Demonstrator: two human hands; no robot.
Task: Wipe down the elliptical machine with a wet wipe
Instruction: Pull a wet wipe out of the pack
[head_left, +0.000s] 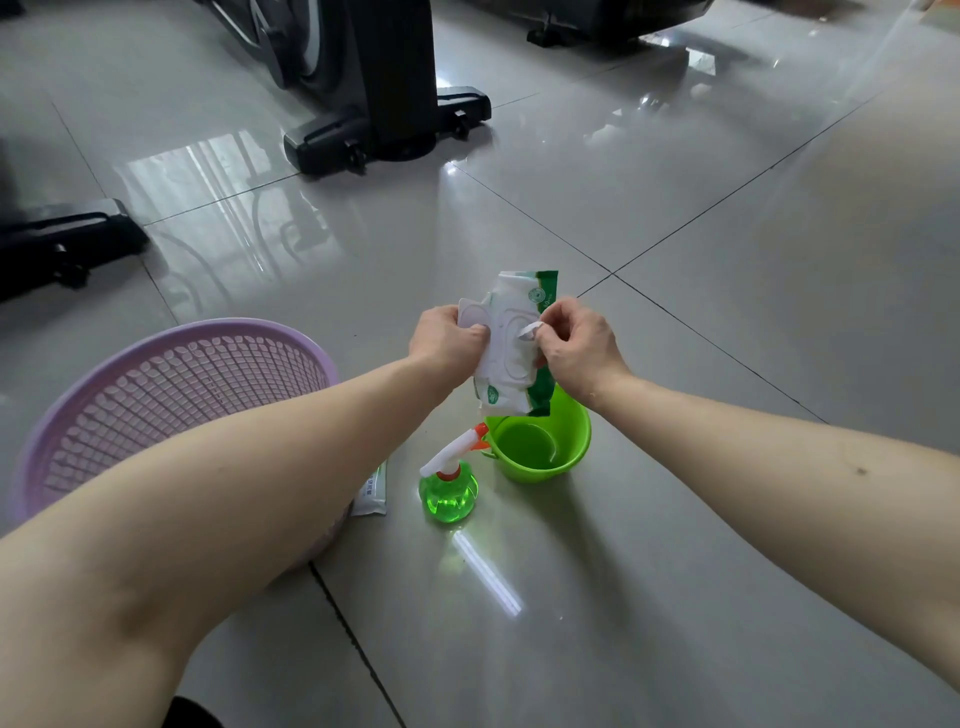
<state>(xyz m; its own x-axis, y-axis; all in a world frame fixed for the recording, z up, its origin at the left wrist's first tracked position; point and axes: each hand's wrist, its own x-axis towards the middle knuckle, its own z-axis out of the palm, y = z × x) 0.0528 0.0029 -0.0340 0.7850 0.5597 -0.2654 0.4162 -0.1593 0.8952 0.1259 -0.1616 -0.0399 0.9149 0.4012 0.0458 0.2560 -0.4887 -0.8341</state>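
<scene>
Left hand (447, 340) grips wipe pack (511, 312), right hand (576, 348) pinches wipe (530, 329); glossy grey tile floor (675, 519), elliptical machine (384, 78) beyond.

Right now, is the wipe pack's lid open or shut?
Open: the wipe pack lid is folded out under the left hand, and the right hand pinches a wipe at its opening.

Bare floor (727, 312) stretched open to the right and ahead up to the machine base (387, 132). Nearer, 1 bucket (571, 452), 1 spray bottle (448, 493) just beside it and 1 basket (171, 395) blocked the left.
</scene>
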